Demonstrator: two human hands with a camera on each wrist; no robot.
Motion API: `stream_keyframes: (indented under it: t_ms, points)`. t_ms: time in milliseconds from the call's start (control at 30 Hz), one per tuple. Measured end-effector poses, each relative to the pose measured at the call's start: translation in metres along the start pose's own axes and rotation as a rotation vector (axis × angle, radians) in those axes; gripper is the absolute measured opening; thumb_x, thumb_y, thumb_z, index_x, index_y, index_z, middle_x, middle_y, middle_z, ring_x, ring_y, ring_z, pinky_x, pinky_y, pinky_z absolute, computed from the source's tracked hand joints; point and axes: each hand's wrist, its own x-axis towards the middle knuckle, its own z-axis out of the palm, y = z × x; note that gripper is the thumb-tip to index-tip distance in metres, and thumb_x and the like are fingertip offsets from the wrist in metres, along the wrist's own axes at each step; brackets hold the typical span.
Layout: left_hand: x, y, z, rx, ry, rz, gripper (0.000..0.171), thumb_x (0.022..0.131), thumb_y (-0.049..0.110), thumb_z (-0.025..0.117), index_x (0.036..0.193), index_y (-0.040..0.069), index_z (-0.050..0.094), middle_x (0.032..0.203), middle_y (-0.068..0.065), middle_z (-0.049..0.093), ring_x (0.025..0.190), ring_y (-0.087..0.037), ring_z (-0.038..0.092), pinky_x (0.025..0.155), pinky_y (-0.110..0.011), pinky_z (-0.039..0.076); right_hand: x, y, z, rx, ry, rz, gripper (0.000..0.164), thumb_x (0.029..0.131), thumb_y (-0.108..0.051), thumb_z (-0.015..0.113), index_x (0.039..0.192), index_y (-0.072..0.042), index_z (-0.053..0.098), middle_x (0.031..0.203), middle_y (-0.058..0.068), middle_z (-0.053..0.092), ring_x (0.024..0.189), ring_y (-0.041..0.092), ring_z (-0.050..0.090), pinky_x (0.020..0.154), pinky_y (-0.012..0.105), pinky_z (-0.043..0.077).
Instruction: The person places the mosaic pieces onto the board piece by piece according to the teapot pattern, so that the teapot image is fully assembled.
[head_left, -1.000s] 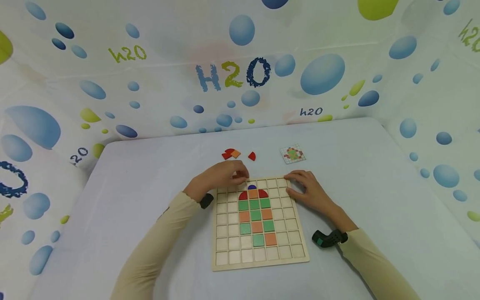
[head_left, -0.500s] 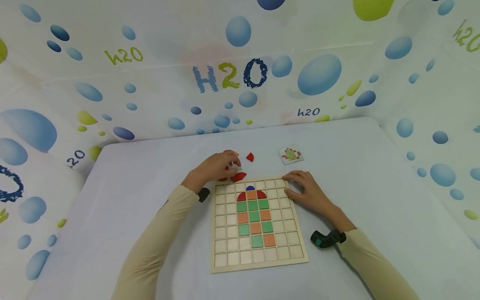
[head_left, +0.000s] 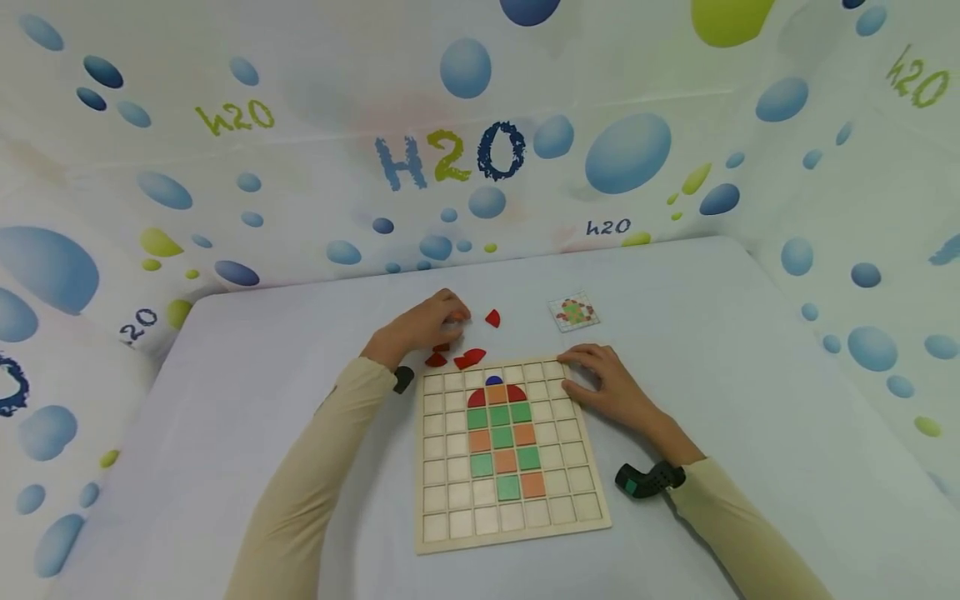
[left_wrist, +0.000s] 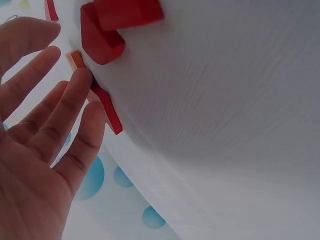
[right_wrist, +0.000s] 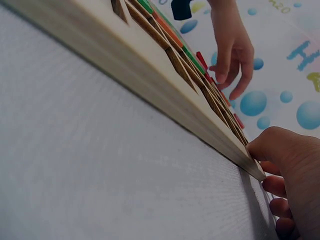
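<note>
In the head view, my left hand (head_left: 420,327) is beyond the board's far left corner, over loose tiles. The left wrist view shows its fingers loosely extended, fingertips right at an orange tile (left_wrist: 75,59) and a red tile (left_wrist: 110,111). Nearer the board lie red tiles (head_left: 470,358), some overlapping. With thumb on the rim and fingers at the side, my right hand (head_left: 617,393) holds the far right corner of the wooden grid board (head_left: 437,527). Green tiles (head_left: 499,415), orange tiles (head_left: 498,393), red rounded tiles (head_left: 516,392) and a blue half-round tile (head_left: 493,380) fill some cells.
A single red wedge tile (head_left: 492,318) lies right of my left hand. Farther right is a pattern card (head_left: 574,312) with a coloured figure. A printed cloth backdrop (head_left: 322,167) rises behind the white table (head_left: 675,317).
My left hand has moved away from the board's top edge, leftward and farther back. Red tiles now lie between it and the board. My right hand keeps to the corner.
</note>
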Motion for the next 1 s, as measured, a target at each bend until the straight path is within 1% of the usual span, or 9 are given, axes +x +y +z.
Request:
stream_keyframes:
  t_ms: [100,200,433,600,767,900,1000]
  points:
    - [0.0032,-0.0036,-0.0002,0.017,-0.007,0.011,0.036,0.096,0.009,0.056,0.131,0.002,0.057,0.137,-0.016,0.045,0.123,-0.029,0.046,0.109,-0.042,0.037,0.0004,0.0005,0.0009,-0.006,0.001,-0.004,0.038,0.088,-0.013,0.070,0.125,-0.007,0.063,0.128,0.015,0.055,0.113,0.031,0.045,0.093,0.052,0.038]
    - [0.0049,-0.0044,-0.0003,0.045,-0.009,0.020,0.038,0.096,0.005,0.055,0.134,0.001,0.055,0.138,-0.017,0.046,0.123,-0.031,0.046,0.109,-0.043,0.036,0.0007,0.0008,0.0017,-0.010,0.006,-0.014,0.038,0.088,-0.012,0.070,0.125,-0.006,0.063,0.128,0.015,0.056,0.112,0.031,0.045,0.092,0.052,0.038]
    - [0.0058,-0.0012,0.0008,0.113,0.008,0.031,0.033,0.097,0.003,0.056,0.129,0.002,0.058,0.130,-0.016,0.051,0.114,-0.029,0.051,0.104,-0.041,0.042,0.0010,0.0006,0.0011,-0.008,0.006,-0.013,0.039,0.087,-0.012,0.071,0.125,-0.006,0.063,0.128,0.016,0.056,0.113,0.032,0.045,0.092,0.053,0.038]
    - [0.0030,-0.0002,0.0007,0.106,0.008,0.000,0.032,0.096,0.006,0.058,0.128,0.003,0.060,0.122,-0.013,0.054,0.106,-0.027,0.052,0.099,-0.039,0.045,0.0011,0.0004,0.0014,-0.010,0.010,-0.015,0.038,0.087,-0.012,0.071,0.124,-0.006,0.063,0.127,0.016,0.056,0.111,0.032,0.046,0.092,0.052,0.038]
    - [-0.0003,-0.0008,-0.0001,0.102,0.006,-0.037,0.033,0.093,0.013,0.064,0.126,0.006,0.061,0.111,-0.010,0.055,0.098,-0.024,0.052,0.087,-0.036,0.048,0.0011,0.0003,0.0023,-0.019,0.018,-0.018,0.039,0.087,-0.011,0.071,0.124,-0.005,0.063,0.127,0.016,0.056,0.111,0.032,0.046,0.091,0.052,0.038]
    - [-0.0021,-0.0016,0.0002,0.098,0.013,-0.054,0.033,0.092,0.015,0.066,0.123,0.007,0.063,0.107,-0.008,0.057,0.096,-0.023,0.053,0.084,-0.034,0.049,0.0009,-0.0002,0.0027,-0.025,0.025,-0.020,0.038,0.087,-0.011,0.071,0.124,-0.005,0.064,0.127,0.016,0.056,0.110,0.031,0.046,0.090,0.052,0.039]
    - [-0.0037,-0.0023,0.0004,0.099,0.020,-0.051,0.032,0.091,0.016,0.067,0.122,0.007,0.064,0.105,-0.008,0.057,0.095,-0.023,0.054,0.082,-0.034,0.049,0.0011,-0.0015,0.0026,-0.022,0.020,-0.011,0.038,0.087,-0.011,0.071,0.124,-0.005,0.064,0.127,0.016,0.056,0.111,0.031,0.046,0.090,0.051,0.039]
